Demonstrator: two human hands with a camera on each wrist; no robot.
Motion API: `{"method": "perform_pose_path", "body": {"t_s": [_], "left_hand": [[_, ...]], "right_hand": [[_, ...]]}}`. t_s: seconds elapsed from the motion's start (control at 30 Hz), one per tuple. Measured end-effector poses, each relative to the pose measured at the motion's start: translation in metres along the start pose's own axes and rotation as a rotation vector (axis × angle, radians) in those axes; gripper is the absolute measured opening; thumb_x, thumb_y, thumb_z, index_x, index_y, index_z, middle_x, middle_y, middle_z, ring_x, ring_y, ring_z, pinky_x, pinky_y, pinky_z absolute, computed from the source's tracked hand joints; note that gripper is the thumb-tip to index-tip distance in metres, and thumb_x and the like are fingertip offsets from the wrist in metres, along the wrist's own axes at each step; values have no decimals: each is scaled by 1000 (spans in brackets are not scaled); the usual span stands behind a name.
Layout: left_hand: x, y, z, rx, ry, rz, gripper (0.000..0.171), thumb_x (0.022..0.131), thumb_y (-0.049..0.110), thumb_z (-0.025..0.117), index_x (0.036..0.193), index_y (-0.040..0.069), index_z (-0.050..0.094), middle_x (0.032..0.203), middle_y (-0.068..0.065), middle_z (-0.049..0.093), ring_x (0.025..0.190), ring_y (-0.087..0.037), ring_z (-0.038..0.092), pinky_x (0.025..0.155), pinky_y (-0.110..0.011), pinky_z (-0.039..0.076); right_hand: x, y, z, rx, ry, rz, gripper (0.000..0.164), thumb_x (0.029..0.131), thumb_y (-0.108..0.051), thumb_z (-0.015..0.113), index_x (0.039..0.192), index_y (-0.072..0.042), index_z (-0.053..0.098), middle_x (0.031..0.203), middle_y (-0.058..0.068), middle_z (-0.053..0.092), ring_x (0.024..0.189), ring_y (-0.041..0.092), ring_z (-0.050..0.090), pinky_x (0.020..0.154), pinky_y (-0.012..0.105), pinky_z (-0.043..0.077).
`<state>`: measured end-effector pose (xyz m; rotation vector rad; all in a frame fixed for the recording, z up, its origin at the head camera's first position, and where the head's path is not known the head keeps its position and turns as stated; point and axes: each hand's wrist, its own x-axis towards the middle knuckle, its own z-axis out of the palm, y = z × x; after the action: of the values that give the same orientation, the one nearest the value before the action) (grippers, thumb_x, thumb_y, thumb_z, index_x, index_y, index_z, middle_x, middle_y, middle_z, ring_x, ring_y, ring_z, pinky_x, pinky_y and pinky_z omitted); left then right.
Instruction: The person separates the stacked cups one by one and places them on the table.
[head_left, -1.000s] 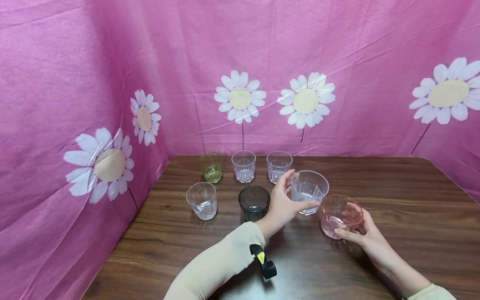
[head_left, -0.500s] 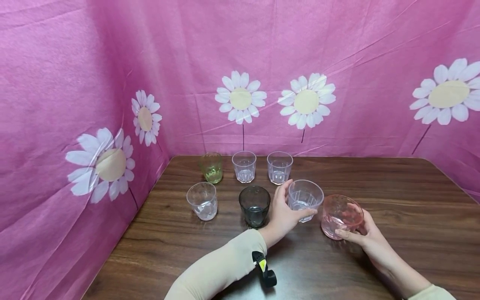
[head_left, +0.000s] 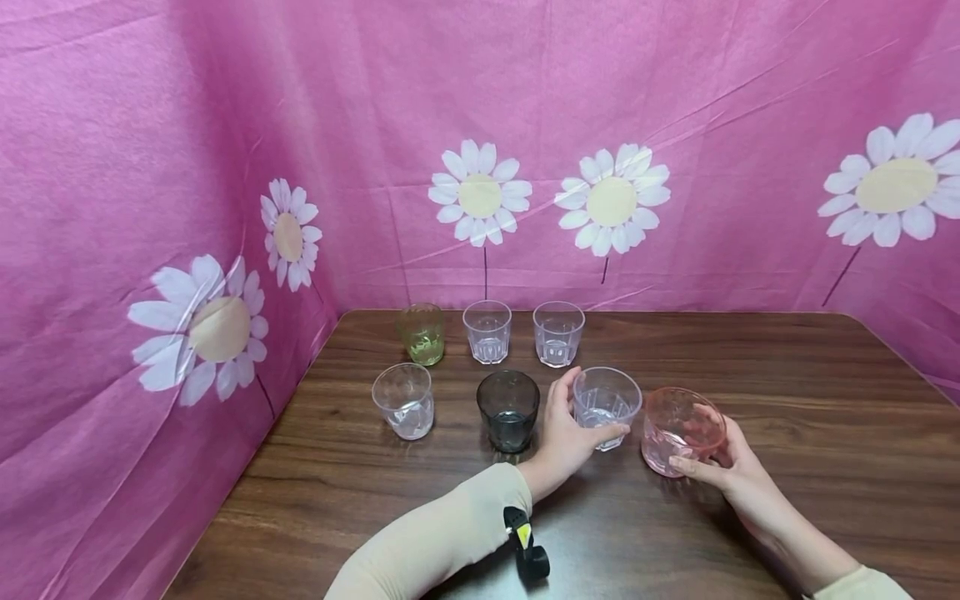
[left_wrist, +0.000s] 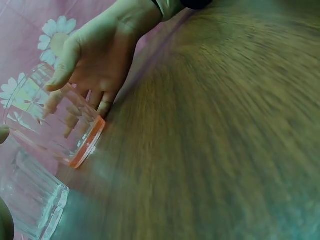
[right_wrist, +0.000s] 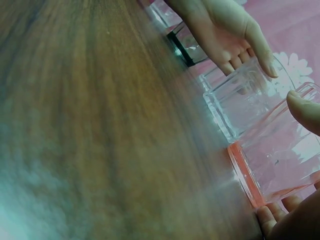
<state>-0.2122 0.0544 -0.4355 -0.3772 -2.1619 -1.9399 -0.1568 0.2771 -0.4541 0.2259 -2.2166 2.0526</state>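
In the head view my left hand (head_left: 567, 429) grips a clear faceted cup (head_left: 606, 406) from its left side, thumb across the near wall and fingers behind. The cup stands upright, close over the wood. Just to its right my right hand (head_left: 731, 475) holds a pink-tinted clear cup (head_left: 678, 437), thumb in front and fingers round the far side. In the right wrist view the pink cup's orange-looking base (right_wrist: 246, 175) is at the table surface. Left of my left hand stands a dark grey cup (head_left: 508, 417), upright and untouched.
Behind, a green cup (head_left: 423, 337) and two clear cups, one left (head_left: 488, 337) and one right (head_left: 558, 337), form a back row. Another clear cup (head_left: 405, 404) stands at front left. The brown wooden table (head_left: 360, 517) ends at a pink flowered cloth (head_left: 712, 208).
My left hand has brought the clear cup toward me and slightly left, lining it up beside the dark grey cup. The right hand and pink cup have stayed in place.
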Motion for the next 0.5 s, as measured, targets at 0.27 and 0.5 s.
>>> {"method": "perform_pose_path", "body": {"t_s": [0.27,0.5], "left_hand": [[0,2,-2,-21,-28,22,93,63,4,93,143,3,43,134,-8,50,122,-32,54,105,-34,47],[0,6,-5,89,-26,74,100,60,12,97,144,8,44,137,-5,49,124,-23,51,108,-30,41]], "right_hand": [[1,-2,-1,-2,-5,22,69,88,11,64,136,-31,37,120,-17,55,102,1,54,77,15,47],[0,-1,0,2,-3,18,69,87,11,64,136,-30,37,120,-16,55,101,2,54,78,15,47]]}}
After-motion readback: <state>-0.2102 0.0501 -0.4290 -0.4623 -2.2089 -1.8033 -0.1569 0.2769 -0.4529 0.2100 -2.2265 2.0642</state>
